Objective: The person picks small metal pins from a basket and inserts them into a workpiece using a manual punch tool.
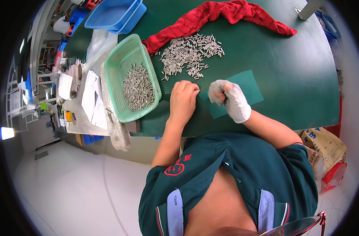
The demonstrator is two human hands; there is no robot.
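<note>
Far on the left I see a messy side bench (pixel 75 122) with white papers (pixel 92 98) and some small things I cannot make out. Next to it is a clear plastic bag (pixel 110 118) that hangs over the edge of the green table (pixel 289 78).

Then comes a light green mesh basket (pixel 114 78). It sits on the table and has a heap of little metal pins (pixel 138 87) inside. Behind it, at the far edge, are blue plastic trays (pixel 116 15) stacked up.

My left hand (pixel 183 98) is just beside the basket. It lies palm down on the table with the fingers curled in, and the fingertips (pixel 193 89) touch the table by the near edge of the loose pins. I cannot tell if it is pinching a pin.

Just past that hand is a big loose pile of metal pins (pixel 191 53) spread on the table. A red cloth (pixel 222 15) lies behind the pile and touches it.

My right hand (pixel 228 98) wears a white glove. It is close to my left hand but not touching. It is closed in a fist, and I cannot see what is in it. It rests on a flat teal sheet (pixel 246 88) on the table.

Far right, down by the floor, is a tan paper sack (pixel 325 145).
</note>
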